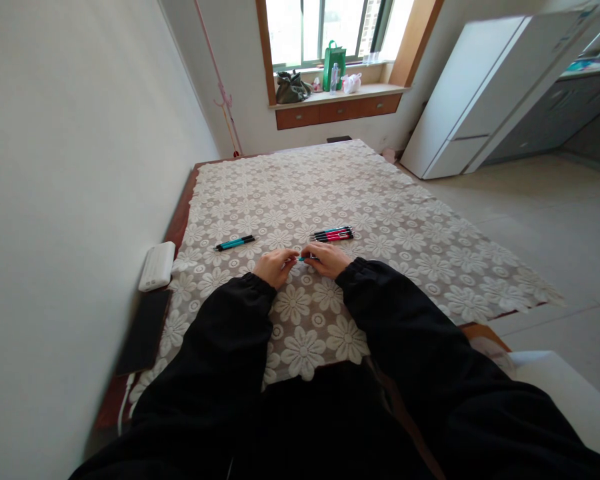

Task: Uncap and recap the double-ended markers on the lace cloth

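Observation:
Above the tablecloth, a small teal pen [303,259] shows between my two hands, mostly hidden by the fingers. My right hand [329,259] is closed around its body. The fingers of my left hand [276,268] pinch together at the pen's left end; what exactly they grip is too small to make out. Beyond my right hand lies a group of several pens [333,235], some pink and some teal with black parts. To the left, past my left hand, a few teal-and-black pens [235,243] lie side by side.
A floral lace tablecloth [304,350] covers the table. Along its left edge, by the wall, sit a white power bank [157,267] and a dark phone or tablet [144,333] with a white cable [125,403]. A fridge [473,93] and a window sill [340,95] with bags stand farther off.

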Action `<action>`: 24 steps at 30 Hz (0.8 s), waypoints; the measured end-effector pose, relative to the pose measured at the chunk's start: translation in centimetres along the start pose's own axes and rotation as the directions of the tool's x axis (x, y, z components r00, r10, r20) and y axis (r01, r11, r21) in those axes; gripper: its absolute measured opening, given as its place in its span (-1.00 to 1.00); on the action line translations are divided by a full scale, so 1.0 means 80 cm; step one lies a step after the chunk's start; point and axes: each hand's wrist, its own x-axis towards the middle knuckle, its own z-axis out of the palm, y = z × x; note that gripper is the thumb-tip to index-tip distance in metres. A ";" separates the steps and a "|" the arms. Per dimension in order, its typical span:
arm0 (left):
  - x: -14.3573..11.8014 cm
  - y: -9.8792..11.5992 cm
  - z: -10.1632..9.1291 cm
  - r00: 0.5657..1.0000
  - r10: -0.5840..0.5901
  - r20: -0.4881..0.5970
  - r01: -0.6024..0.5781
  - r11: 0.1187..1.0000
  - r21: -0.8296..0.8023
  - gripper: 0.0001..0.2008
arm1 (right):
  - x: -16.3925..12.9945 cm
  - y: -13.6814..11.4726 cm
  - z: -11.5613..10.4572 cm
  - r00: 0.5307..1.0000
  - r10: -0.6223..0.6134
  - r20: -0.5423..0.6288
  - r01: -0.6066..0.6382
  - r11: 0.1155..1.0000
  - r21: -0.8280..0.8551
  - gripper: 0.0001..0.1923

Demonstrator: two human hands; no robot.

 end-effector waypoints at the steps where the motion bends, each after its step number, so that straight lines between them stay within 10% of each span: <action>1: 0.000 0.000 0.000 1.000 -0.005 0.005 0.005 1.000 0.004 -0.83 | 0.000 -0.001 0.000 1.000 0.000 0.004 0.000 1.000 0.001 -0.91; 24: 0.002 0.022 -0.019 0.999 -0.026 -0.038 0.033 0.982 0.186 -0.71 | 0.000 0.000 0.000 0.996 0.076 -0.048 -0.076 0.997 0.001 -0.89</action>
